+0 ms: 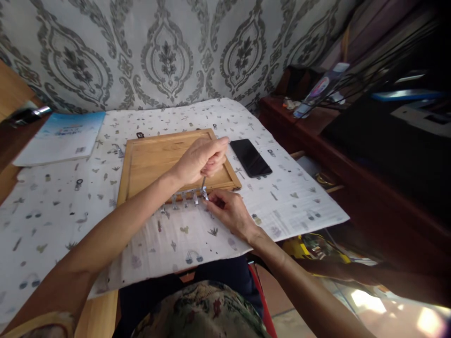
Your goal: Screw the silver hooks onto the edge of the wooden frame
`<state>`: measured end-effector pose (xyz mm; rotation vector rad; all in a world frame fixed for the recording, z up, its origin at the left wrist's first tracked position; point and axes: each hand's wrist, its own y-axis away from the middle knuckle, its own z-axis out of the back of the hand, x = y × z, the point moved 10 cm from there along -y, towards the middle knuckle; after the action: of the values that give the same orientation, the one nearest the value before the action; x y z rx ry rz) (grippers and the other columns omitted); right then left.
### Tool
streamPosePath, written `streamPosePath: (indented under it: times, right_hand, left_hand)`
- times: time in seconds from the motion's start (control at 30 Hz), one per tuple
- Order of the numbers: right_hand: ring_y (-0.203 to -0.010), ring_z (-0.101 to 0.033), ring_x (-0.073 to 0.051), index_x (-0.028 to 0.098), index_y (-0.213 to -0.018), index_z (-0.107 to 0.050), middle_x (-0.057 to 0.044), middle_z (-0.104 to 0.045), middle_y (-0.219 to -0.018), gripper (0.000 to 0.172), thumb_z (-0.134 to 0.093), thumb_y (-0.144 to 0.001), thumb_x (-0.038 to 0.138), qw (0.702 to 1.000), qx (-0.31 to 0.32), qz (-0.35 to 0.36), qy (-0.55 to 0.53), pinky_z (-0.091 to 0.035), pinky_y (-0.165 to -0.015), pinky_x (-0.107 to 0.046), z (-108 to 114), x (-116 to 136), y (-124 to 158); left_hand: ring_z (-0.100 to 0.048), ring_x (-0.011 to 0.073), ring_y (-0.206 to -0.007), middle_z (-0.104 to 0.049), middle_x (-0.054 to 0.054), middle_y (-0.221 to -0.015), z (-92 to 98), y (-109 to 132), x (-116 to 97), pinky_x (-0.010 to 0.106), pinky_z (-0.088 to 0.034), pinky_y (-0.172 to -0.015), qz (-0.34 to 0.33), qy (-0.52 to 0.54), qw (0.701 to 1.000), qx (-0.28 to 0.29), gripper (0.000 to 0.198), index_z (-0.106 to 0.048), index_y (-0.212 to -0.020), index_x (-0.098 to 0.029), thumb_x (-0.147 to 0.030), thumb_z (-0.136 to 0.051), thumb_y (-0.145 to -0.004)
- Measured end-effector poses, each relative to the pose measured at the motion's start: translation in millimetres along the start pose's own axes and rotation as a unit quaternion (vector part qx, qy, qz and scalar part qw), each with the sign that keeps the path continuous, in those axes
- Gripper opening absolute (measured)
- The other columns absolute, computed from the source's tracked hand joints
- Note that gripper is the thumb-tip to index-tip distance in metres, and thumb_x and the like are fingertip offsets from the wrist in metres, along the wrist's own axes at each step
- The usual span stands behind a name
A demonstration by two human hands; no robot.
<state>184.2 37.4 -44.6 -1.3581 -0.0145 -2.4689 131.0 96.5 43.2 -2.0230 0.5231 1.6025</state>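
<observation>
My left hand [200, 162] is closed in a pinch around a thin metal tool [203, 182] whose tip points down at the near edge of a wooden tray [148, 162]. My right hand [229, 211] rests on the patterned cloth with its fingers pinched on a small metal hook [205, 193] at the right end of a row of metal hooks [185, 199] along that edge. The two hands almost touch at the hook.
A black phone [250, 157] lies right of the tray. A blue and white booklet [61, 137] sits at the far left. The white patterned cloth [70, 211] covers the table. A dark wooden cabinet [352, 155] with clutter and cables stands to the right.
</observation>
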Motion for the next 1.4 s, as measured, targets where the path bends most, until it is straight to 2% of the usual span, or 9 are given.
streamPosePath:
  times: [0.13, 0.2, 0.43, 0.67, 0.87, 1.0, 1.07, 1.2, 1.4]
  right_hand:
    - [-0.055, -0.048, -0.011, 0.020, -0.069, -0.059, 0.002, -0.060, -0.061, 0.022, -0.064, -0.088, 0.030, 1.000, 0.002, 0.002, 0.003, -0.038, -0.057, -0.025, -0.8, -0.2, 0.1]
    - [-0.054, -0.047, -0.011, 0.020, -0.069, -0.059, 0.002, -0.059, -0.061, 0.021, -0.064, -0.088, 0.030, 1.000, -0.001, 0.003, 0.000, -0.037, -0.057, -0.025, -0.7, 0.1, -0.2]
    - [-0.056, -0.048, -0.012, 0.020, -0.071, -0.059, 0.001, -0.060, -0.063, 0.021, -0.062, -0.088, 0.033, 1.000, 0.004, 0.000, 0.000, -0.037, -0.057, -0.025, -1.4, -0.1, -0.8]
    - [-0.057, -0.048, -0.012, 0.020, -0.070, -0.056, 0.001, -0.058, -0.063, 0.024, -0.061, -0.088, 0.035, 1.000, 0.005, -0.001, 0.002, -0.037, -0.057, -0.025, -1.3, -0.1, 0.1]
    - [-0.057, -0.050, -0.012, 0.020, -0.072, -0.058, 0.002, -0.060, -0.063, 0.019, -0.062, -0.087, 0.030, 1.000, 0.004, 0.003, 0.007, -0.038, -0.058, -0.025, -0.7, 0.4, -0.3]
    - [-0.058, -0.050, -0.012, 0.021, -0.071, -0.057, 0.002, -0.060, -0.063, 0.021, -0.061, -0.088, 0.032, 1.000, 0.003, 0.004, 0.008, -0.038, -0.058, -0.025, -0.8, -0.6, 0.2]
    - [-0.059, -0.050, -0.012, 0.020, -0.072, -0.058, 0.001, -0.060, -0.064, 0.020, -0.061, -0.087, 0.032, 1.000, 0.003, 0.002, 0.010, -0.038, -0.059, -0.025, -1.1, -1.1, 0.4]
    - [-0.058, -0.049, -0.012, 0.020, -0.070, -0.056, 0.002, -0.059, -0.063, 0.020, -0.060, -0.086, 0.031, 1.000, 0.001, 0.005, 0.010, -0.037, -0.058, -0.025, -0.8, -0.1, 0.3]
    - [-0.057, -0.047, -0.011, 0.020, -0.070, -0.055, 0.002, -0.057, -0.062, 0.020, -0.060, -0.086, 0.031, 1.000, 0.002, 0.003, 0.011, -0.036, -0.058, -0.025, -1.2, 0.6, -0.5]
  left_hand:
    - [-0.022, 0.0060, -0.039, -0.022, -0.007, -0.045, 39.3, 21.9, -8.6, 0.024, -0.021, -0.038, -0.086, -0.015, 0.970, -0.225, 0.066, -0.026, -0.055, -0.022, -0.072, -0.046, -0.093]
    - [-0.024, 0.0072, -0.040, -0.022, -0.006, -0.047, 48.9, 31.2, -8.6, 0.024, -0.026, -0.039, -0.099, -0.028, 0.959, -0.265, 0.066, -0.027, -0.057, -0.022, -0.076, -0.040, -0.093]
    - [-0.045, 0.0107, -0.054, -0.046, -0.002, -0.056, 28.3, 32.2, -17.6, 0.028, -0.044, -0.058, -0.109, -0.115, 0.979, -0.124, 0.058, -0.045, -0.062, -0.021, -0.070, -0.048, -0.093]
    - [-0.057, 0.0139, -0.080, -0.061, 0.003, -0.081, 4.0, 36.6, -34.5, 0.029, -0.045, -0.080, -0.098, -0.335, 0.937, -0.022, 0.046, -0.053, -0.078, -0.019, -0.053, -0.035, -0.105]
    - [-0.052, 0.0125, -0.075, -0.060, 0.000, -0.088, -1.0, 41.9, -43.7, 0.027, -0.039, -0.073, -0.079, -0.535, 0.841, 0.038, 0.015, -0.051, -0.103, -0.020, -0.032, -0.041, -0.104]
    - [-0.045, 0.0119, -0.065, -0.053, -0.002, -0.075, -2.0, 41.1, -51.3, 0.027, -0.029, -0.061, -0.048, -0.639, 0.764, 0.082, 0.013, -0.051, -0.088, -0.019, -0.024, -0.048, -0.100]
    - [-0.040, 0.0111, -0.060, -0.048, -0.004, -0.067, -3.7, 38.6, -54.8, 0.028, -0.026, -0.059, -0.040, -0.658, 0.746, 0.100, 0.019, -0.049, -0.079, -0.019, -0.023, -0.053, -0.097]
    - [-0.035, 0.0086, -0.054, -0.043, -0.006, -0.059, -9.1, 32.5, -59.6, 0.027, -0.027, -0.059, -0.057, -0.644, 0.758, 0.085, 0.026, -0.046, -0.069, -0.018, -0.017, -0.061, -0.090]
    - [-0.032, 0.0078, -0.051, -0.039, -0.007, -0.055, -14.3, 32.7, -55.6, 0.026, -0.025, -0.057, -0.062, -0.640, 0.765, -0.021, 0.038, -0.038, -0.063, -0.018, -0.019, -0.066, -0.089]
